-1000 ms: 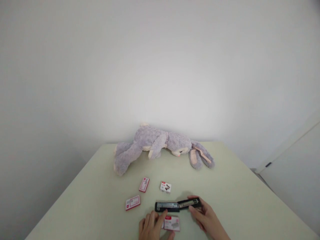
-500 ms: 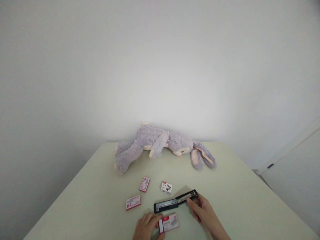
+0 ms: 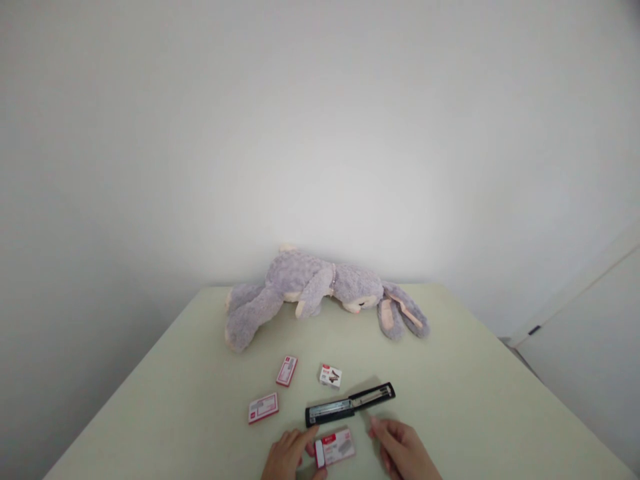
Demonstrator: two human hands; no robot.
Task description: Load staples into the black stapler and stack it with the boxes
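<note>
A small red-and-white staple box (image 3: pixel 340 447) is at the table's near side, its left end between the thumb and fingers of my left hand (image 3: pixel 287 455). Just beyond it, a black stapler (image 3: pixel 330 411) lies unfolded on the table, its metal inside showing. My right hand (image 3: pixel 404 451) is apart from both, to the right of the box and below the stapler's right half. Its fingers are partly curled with the tips slightly apart, and I see nothing in them.
Two more red-and-white boxes (image 3: pixel 263 407) (image 3: pixel 287 371) lie to the left. A smaller white box (image 3: pixel 331 376) with a stapler picture sits behind the stapler. At the back of the pale table (image 3: pixel 175 373), a grey plush rabbit (image 3: pixel 300 277) lies on its side against the wall (image 3: pixel 320 133).
My right hand has let go of the stapler's right half and come nearer to me. My left hand stays at the staple box. The view has shifted slightly.
</note>
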